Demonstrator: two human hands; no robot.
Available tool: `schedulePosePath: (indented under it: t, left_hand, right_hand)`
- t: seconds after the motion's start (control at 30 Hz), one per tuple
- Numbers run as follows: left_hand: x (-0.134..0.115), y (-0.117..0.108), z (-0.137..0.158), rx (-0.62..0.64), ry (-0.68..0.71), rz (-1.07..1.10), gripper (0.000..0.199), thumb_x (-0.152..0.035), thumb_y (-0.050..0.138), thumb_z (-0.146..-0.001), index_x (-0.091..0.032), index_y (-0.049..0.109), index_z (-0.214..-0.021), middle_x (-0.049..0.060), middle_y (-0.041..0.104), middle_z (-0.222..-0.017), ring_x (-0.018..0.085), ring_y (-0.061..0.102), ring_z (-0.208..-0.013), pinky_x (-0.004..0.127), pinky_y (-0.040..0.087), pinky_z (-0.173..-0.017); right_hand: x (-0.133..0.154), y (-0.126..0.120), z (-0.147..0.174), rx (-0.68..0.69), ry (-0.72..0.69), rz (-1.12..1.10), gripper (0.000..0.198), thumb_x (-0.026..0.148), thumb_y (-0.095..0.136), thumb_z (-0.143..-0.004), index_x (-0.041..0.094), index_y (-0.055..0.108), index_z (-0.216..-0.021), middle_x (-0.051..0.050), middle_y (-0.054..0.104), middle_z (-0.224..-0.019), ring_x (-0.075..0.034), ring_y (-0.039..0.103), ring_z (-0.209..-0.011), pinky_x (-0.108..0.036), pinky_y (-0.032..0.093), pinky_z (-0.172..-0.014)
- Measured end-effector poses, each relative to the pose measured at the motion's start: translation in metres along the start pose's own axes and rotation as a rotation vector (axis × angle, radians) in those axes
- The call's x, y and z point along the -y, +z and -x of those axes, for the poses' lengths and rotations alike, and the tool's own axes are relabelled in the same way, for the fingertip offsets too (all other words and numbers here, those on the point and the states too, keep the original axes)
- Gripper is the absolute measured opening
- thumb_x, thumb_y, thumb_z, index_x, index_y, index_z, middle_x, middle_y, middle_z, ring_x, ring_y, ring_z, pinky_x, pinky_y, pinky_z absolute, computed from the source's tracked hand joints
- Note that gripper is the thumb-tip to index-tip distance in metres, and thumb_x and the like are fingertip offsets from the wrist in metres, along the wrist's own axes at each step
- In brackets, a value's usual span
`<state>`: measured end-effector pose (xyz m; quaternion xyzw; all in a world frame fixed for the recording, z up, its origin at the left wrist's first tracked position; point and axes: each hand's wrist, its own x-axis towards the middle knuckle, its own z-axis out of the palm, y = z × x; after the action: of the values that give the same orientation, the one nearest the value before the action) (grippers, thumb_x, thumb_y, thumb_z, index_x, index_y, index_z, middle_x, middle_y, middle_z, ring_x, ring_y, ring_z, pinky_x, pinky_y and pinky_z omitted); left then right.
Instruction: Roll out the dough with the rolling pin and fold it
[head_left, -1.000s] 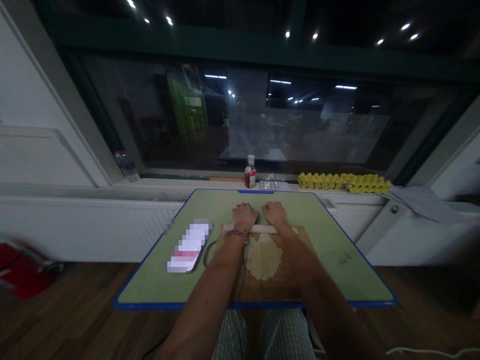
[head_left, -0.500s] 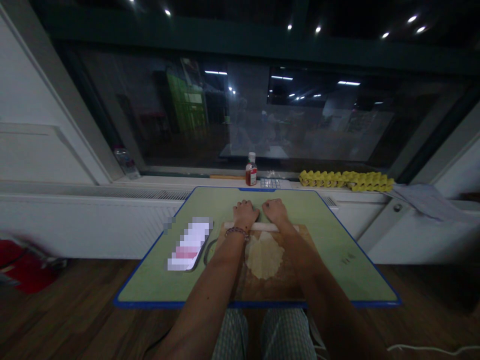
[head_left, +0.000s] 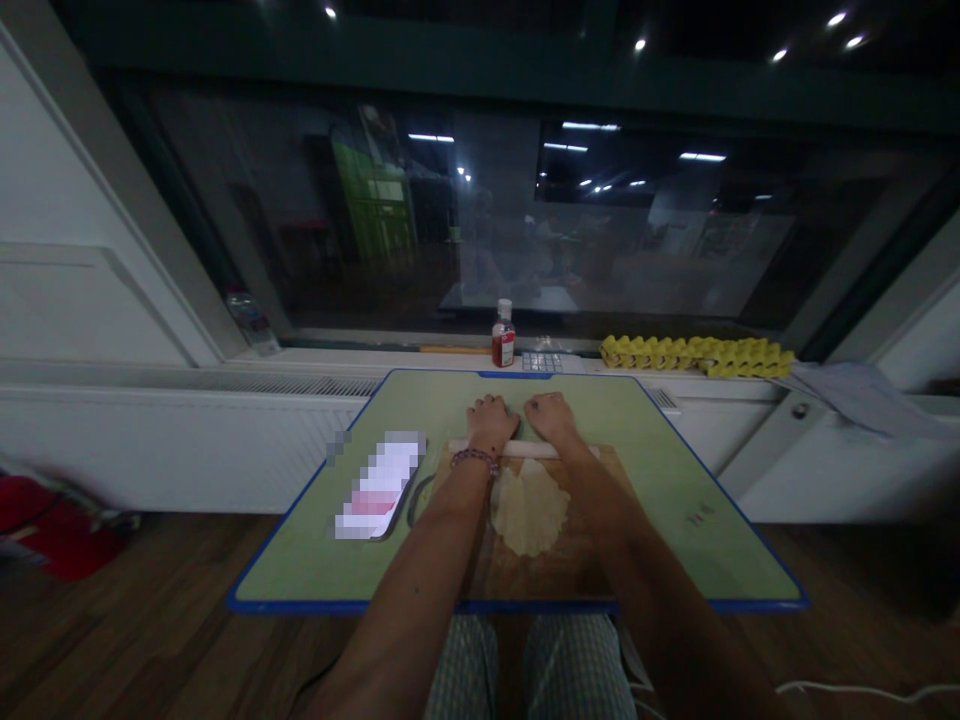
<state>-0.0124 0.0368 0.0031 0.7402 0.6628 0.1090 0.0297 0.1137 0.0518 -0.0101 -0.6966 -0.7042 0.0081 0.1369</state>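
A thin, pale sheet of dough (head_left: 530, 510) lies on a wooden board (head_left: 562, 582). Across the board's far edge runs a light rolling pin (head_left: 534, 450), partly covered by my wrists. My left hand (head_left: 491, 422), with a beaded bracelet at its wrist, bears down on the left part of the pin with fingers bent forward. On the right part lies my right hand (head_left: 550, 415), its fingers curled in. The undersides of both hands are hidden. Beside my left thumb is a small dark patch that I cannot make out.
The board lies on a green folding table (head_left: 675, 540) with a blue rim. To the left is a phone (head_left: 386, 485), next to a dark curved object (head_left: 418, 500) partly behind my forearm. On the windowsill stand a red-labelled bottle (head_left: 503, 335) and yellow egg trays (head_left: 694, 355).
The view has shifted slightly. Both hands stay at the rolling pin, and the dough sheet looks much the same.
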Motion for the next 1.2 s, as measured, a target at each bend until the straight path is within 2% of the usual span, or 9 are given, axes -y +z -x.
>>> schedulePosePath:
  t: [0.5, 0.93, 1.2]
  left_hand:
    - [0.0, 0.001, -0.002, 0.007, -0.015, -0.013, 0.033, -0.036, 0.047, -0.09, -0.018, 0.064, -0.112, 0.013, 0.061, -0.126, 0.028, 0.053, -0.12, 0.038, 0.041, -0.096]
    - [0.0, 0.0, -0.005, 0.016, -0.014, -0.017, 0.035, -0.036, 0.046, -0.09, -0.017, 0.064, -0.113, 0.014, 0.06, -0.127, 0.028, 0.052, -0.121, 0.039, 0.04, -0.097]
    - [-0.001, 0.0, -0.007, 0.034, -0.016, -0.027, 0.037, -0.037, 0.046, -0.09, -0.017, 0.063, -0.116, 0.015, 0.058, -0.129, 0.029, 0.051, -0.122, 0.041, 0.04, -0.098]
  right_hand:
    - [0.0, 0.001, -0.005, 0.029, -0.01, 0.002, 0.041, 0.029, 0.038, -0.095, 0.015, 0.072, -0.111, -0.012, 0.07, -0.116, -0.022, 0.058, -0.112, -0.028, 0.04, -0.094]
    - [0.0, 0.004, -0.007, 0.037, -0.014, -0.045, 0.038, 0.028, 0.038, -0.095, 0.018, 0.071, -0.111, -0.01, 0.069, -0.118, -0.021, 0.057, -0.112, -0.027, 0.04, -0.092]
    - [-0.003, 0.008, -0.011, 0.056, -0.052, -0.071, 0.038, 0.029, 0.038, -0.096, 0.018, 0.071, -0.111, -0.01, 0.068, -0.12, -0.019, 0.056, -0.114, -0.026, 0.037, -0.097]
